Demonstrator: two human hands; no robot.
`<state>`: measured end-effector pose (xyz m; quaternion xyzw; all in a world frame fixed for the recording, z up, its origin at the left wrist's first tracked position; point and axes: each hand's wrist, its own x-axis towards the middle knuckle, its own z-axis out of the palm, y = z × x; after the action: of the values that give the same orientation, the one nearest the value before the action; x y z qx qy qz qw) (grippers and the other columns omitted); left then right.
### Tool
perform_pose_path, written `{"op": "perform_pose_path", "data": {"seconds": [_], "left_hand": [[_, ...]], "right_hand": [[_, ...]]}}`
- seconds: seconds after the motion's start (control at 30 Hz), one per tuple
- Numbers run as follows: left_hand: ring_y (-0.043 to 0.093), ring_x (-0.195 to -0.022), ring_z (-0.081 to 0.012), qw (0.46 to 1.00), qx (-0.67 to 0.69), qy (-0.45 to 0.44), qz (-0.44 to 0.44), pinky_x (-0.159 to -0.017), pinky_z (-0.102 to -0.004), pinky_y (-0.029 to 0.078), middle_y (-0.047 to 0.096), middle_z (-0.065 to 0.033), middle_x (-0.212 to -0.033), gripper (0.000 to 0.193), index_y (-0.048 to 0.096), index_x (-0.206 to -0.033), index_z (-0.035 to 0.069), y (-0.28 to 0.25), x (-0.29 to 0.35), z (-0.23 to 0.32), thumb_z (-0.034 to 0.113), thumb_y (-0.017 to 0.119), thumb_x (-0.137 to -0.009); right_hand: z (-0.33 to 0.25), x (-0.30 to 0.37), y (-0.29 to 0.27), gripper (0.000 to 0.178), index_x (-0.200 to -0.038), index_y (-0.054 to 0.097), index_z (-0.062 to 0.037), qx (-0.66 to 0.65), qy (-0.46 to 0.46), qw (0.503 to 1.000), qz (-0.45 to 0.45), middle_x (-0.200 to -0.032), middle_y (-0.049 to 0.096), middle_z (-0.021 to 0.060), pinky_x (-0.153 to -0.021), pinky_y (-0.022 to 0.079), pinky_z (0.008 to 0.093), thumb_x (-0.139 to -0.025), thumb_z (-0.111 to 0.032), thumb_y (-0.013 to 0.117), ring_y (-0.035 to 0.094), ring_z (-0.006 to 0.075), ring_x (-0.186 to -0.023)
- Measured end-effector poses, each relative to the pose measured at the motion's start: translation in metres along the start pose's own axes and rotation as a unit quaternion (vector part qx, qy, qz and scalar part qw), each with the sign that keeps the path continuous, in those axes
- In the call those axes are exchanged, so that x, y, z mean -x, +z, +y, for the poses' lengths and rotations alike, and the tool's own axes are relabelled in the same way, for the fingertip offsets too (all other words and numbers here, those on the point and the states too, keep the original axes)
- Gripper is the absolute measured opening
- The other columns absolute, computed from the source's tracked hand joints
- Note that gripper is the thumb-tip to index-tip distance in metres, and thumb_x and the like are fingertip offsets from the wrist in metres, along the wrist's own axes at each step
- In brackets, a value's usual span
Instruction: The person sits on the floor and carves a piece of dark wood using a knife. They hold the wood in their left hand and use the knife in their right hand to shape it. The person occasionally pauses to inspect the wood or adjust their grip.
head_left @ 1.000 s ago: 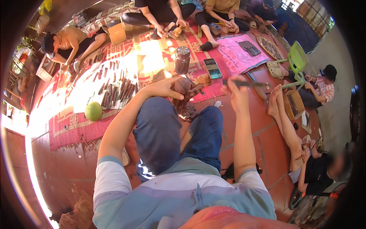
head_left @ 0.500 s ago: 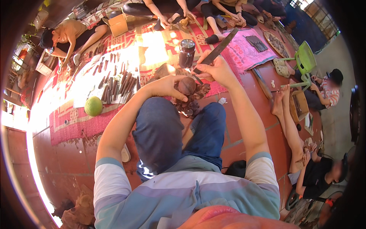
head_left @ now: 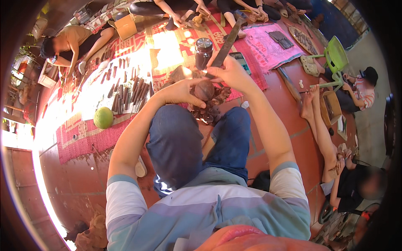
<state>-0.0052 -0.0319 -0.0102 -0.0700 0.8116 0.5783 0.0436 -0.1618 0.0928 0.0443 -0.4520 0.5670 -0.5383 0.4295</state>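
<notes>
My left hand (head_left: 186,93) is closed round a dark brown wood carving (head_left: 205,90), which has a smooth ball on top and a knobbly, intricately cut lower part. The carving sits between my knees, just beyond them. My right hand (head_left: 228,73) grips a long, flat, dark metal bar that looks like a file (head_left: 228,46). Most of its length slants up and away to the right, past my fingers. Its lower end comes close to the carving beside my left fingers; whether it touches cannot be made out.
A dark lidded jar (head_left: 203,54) and a phone (head_left: 239,60) lie beyond my hands. Several carving tools (head_left: 132,92) rest on a pale sheet at left, near a green round fruit (head_left: 103,118). Other people sit around; a green chair (head_left: 335,54) stands at right.
My right hand has moved slightly left and nearer the carving, tilting the file more upright. The phone beyond it now shows. My left hand keeps its hold.
</notes>
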Motion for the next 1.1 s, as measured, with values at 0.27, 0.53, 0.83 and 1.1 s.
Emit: {"op": "perform_pose_path", "data": {"seconds": [0.27, 0.53, 0.83, 1.1], "left_hand": [[0.059, -0.08, -0.0136, 0.999, -0.021, 0.02, 0.019, -0.077, -0.0261, 0.044, 0.064, -0.0093, -0.086, 0.088, 0.032, -0.136, 0.004, -0.003, 0.001, -0.014, 0.025, 0.078, -0.065], [0.056, -0.092, -0.0165, 0.993, -0.106, 0.045, 0.016, -0.083, -0.0301, 0.042, 0.06, -0.0123, -0.099, 0.088, 0.033, -0.136, 0.006, -0.005, -0.003, 0.007, 0.031, 0.077, -0.064], [0.049, -0.106, -0.0191, 0.995, -0.005, 0.085, -0.059, -0.092, -0.0325, 0.038, 0.05, -0.0146, -0.116, 0.08, 0.036, -0.132, 0.002, -0.013, -0.046, 0.0, 0.041, 0.071, -0.071], [0.049, -0.106, -0.019, 0.992, -0.044, 0.073, -0.097, -0.092, -0.0322, 0.038, 0.05, -0.014, -0.117, 0.078, 0.037, -0.131, 0.002, 0.023, -0.097, 0.016, 0.041, 0.07, -0.072]], "right_hand": [[0.009, 0.007, 0.002, 0.014, -0.088, 0.055, -0.0026, -0.052, -0.02, 0.998, -0.002, -0.08, 0.057, 0.0016, -0.066, 0.045, 0.0229, -0.081, -0.013, 0.063, 0.055, 0.0088, -0.075], [0.017, 0.009, -0.001, 0.011, -0.084, 0.055, -0.0048, 0.081, -0.125, 0.982, 0.117, -0.076, 0.057, 0.0004, -0.059, 0.043, 0.0229, -0.077, -0.005, 0.064, 0.054, 0.0082, -0.068], [0.184, 0.155, -0.031, 0.011, -0.086, 0.055, -0.0064, -0.24, -0.07, 0.906, 0.341, -0.07, 0.053, -0.0007, -0.053, 0.044, 0.0226, -0.079, -0.009, 0.063, 0.051, 0.0074, -0.06], [0.227, 0.234, 0.021, 0.025, -0.098, 0.054, -0.0065, -0.362, 0.095, 0.859, 0.35, -0.086, 0.063, 0.006, -0.062, 0.053, 0.028, -0.08, -0.019, 0.066, 0.064, 0.0172, -0.074]]}}
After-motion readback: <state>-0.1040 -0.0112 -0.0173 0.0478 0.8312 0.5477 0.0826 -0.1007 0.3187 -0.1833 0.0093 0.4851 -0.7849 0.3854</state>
